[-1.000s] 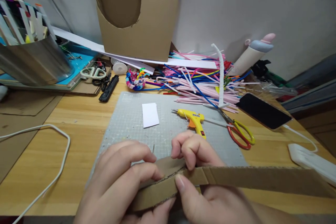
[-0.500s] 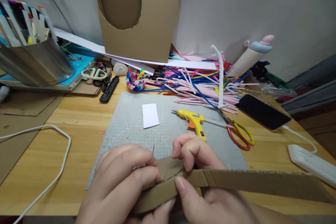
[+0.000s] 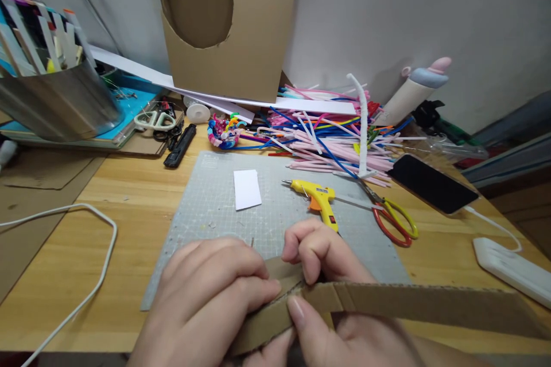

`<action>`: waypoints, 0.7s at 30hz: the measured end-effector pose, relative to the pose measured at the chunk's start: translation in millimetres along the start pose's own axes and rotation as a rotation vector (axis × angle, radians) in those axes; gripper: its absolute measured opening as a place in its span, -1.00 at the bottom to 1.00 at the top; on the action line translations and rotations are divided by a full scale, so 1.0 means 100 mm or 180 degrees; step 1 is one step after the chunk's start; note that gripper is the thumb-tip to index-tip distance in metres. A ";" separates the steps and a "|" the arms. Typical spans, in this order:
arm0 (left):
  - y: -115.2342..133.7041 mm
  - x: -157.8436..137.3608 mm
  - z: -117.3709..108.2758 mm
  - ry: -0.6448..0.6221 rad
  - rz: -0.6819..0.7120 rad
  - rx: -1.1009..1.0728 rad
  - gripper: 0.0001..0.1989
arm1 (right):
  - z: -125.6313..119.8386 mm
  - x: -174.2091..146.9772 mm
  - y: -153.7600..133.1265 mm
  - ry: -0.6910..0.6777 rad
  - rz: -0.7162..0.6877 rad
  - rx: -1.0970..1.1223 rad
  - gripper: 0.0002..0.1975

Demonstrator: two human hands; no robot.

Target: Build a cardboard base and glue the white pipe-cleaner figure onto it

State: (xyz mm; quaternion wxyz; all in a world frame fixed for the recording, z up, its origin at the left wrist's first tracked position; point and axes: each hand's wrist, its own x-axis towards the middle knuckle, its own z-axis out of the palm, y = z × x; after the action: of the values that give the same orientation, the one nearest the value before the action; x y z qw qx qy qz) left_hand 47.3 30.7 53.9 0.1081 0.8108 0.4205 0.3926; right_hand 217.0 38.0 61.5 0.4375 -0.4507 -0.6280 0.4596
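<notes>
We have both hands close together at the near side of the worktop (image 3: 107, 292), in the middle. They are closed up small, pinching a long cardboard strip (image 3: 430, 307). Our left hand (image 3: 210, 298) bends its fingers over the top of the strip's left part. Our right hand (image 3: 331, 255) has its thumb on the strip's near face, with curled fingers on the far side. The strip's left part runs along the edge of a flat cardboard piece (image 3: 282, 268), and its long end sticks out to the right.

Just past our hands is a gray mat (image 3: 193, 206). On it lie a white card (image 3: 247, 190) and, to the right, a yellow glue gun (image 3: 316, 198). Scissors (image 3: 381, 204) with red and yellow handles lie further right, near a black phone (image 3: 433, 183). A big pile of fuzzy sticks (image 3: 310, 143) sits on the far side.
</notes>
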 end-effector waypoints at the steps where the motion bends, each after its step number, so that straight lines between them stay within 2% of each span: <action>1: 0.00 0.01 0.00 0.0017 -0.0010 -0.0002 -0.77 | -0.01 0.00 0.00 -0.0028 0.0016 0.0006 -0.77; 6: 0.02 0.02 -0.03 -0.0078 -0.0006 0.0008 -0.77 | 0.01 0.00 0.03 -0.0119 -0.0076 0.0054 -0.78; 11: 0.01 0.04 -0.01 -0.0030 0.0028 0.0016 -0.80 | 0.06 0.00 0.05 0.0183 -0.0224 0.0238 -0.77; 15: 0.02 0.03 0.02 0.0042 -0.0110 0.0007 -0.82 | 0.01 0.00 0.03 -0.0117 -0.0063 0.0232 -0.76; 21: 0.03 0.01 0.00 0.0019 -0.0091 -0.0018 -0.82 | -0.03 -0.02 0.08 -0.0284 -0.0090 0.0134 -0.70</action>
State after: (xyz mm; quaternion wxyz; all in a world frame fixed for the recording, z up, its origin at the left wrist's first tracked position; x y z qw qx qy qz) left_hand 49.7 29.4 55.6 0.1147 0.8032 0.4313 0.3946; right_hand 221.2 38.1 53.6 0.4249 -0.4115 -0.6433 0.4861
